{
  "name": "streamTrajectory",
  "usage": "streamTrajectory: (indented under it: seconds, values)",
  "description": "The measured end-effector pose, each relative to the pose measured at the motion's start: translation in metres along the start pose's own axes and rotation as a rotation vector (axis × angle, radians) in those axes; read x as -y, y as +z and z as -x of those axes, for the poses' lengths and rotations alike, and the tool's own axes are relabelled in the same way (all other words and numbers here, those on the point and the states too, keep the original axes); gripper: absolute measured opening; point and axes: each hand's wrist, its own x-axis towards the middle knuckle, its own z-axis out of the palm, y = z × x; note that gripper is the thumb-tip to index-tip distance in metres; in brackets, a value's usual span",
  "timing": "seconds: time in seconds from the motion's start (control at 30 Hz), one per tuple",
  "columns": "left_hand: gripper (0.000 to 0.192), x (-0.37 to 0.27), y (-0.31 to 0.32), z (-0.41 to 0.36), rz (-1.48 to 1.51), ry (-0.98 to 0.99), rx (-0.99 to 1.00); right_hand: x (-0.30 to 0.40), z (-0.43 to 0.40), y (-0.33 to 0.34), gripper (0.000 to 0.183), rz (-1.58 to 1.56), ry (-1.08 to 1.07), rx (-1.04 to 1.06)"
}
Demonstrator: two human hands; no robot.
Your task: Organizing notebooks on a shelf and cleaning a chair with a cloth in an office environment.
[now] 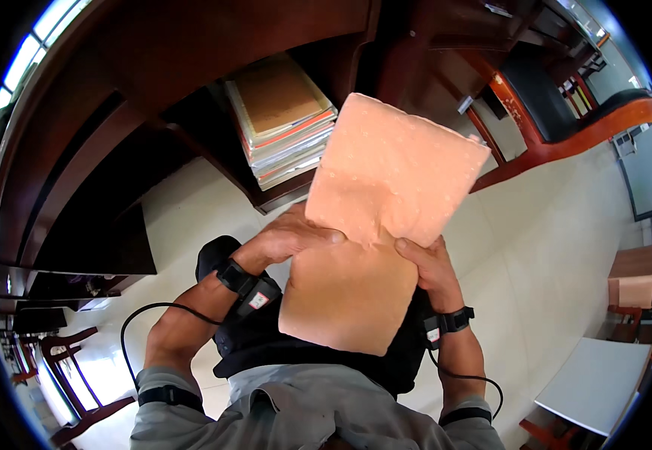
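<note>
A flat peach-coloured fabric cushion (399, 163), dotted with a small raised pattern, is held out over my lap. It narrows at the middle, where the cloth is creased and bunched between my thumbs. My left hand (295, 233) grips the left side of that narrow part, thumb on top. On the opposite side, my right hand (430, 264) grips it the same way. The fingers of both hands are mostly hidden beneath the cushion. Its lower half lies in shade above my black trousers (326, 363).
Before me, a dark wooden desk (236, 34) has a low shelf holding a stack of papers and folders (286, 118). A wooden chair with a black seat (540, 101) is at upper right. A white-topped table (596, 382) stands lower right, another wooden chair (73, 377) lower left.
</note>
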Motion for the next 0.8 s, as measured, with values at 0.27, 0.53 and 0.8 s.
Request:
streamTrajectory:
  seconds: [0.27,0.53,0.8]
  values:
    - [0.044,0.023,-0.002,0.036,0.069,0.062,-0.283,0.013,-0.007,0.025,0.059,0.107,0.002,0.213]
    - [0.045,0.026,-0.024,0.069,0.353,0.108,-0.462,0.028,-0.061,0.085,0.071,0.332,-0.154,0.356]
    - [0.073,0.025,-0.047,0.083,0.295,0.262,-0.415,0.047,-0.110,0.109,0.064,0.347,-0.239,0.487]
